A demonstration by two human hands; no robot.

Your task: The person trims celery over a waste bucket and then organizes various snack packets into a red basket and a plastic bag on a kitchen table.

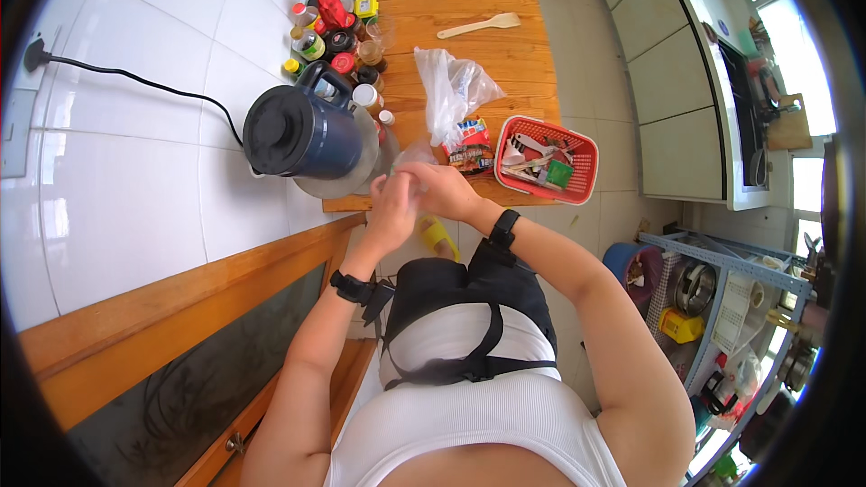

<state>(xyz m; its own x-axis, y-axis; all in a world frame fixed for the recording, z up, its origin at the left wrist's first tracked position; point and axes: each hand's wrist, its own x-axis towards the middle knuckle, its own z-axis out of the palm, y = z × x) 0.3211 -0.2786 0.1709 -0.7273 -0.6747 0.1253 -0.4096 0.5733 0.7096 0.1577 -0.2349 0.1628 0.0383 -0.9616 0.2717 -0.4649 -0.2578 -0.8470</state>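
Close together at the near edge of the wooden table (487, 96), my left hand (392, 211) and my right hand (446, 191) pinch a small translucent plastic bag (417, 151). Fingers overlap and are slightly blurred, so the gripped part is mostly hidden. Just beyond them lies a crumpled clear plastic bag (452, 91). A red printed food packet (471, 149) sits beside it, near my right hand. Left of my hands, a dark blue electric kettle (301, 130) stands on a round base.
Several sauce bottles and jars (342, 47) crowd the table's left side against the tiled wall. A red plastic basket (582, 159) of utensils sits at the right edge. A wooden spatula (479, 26) lies at the far end. The kettle's black cord (145, 76) runs to a wall socket.
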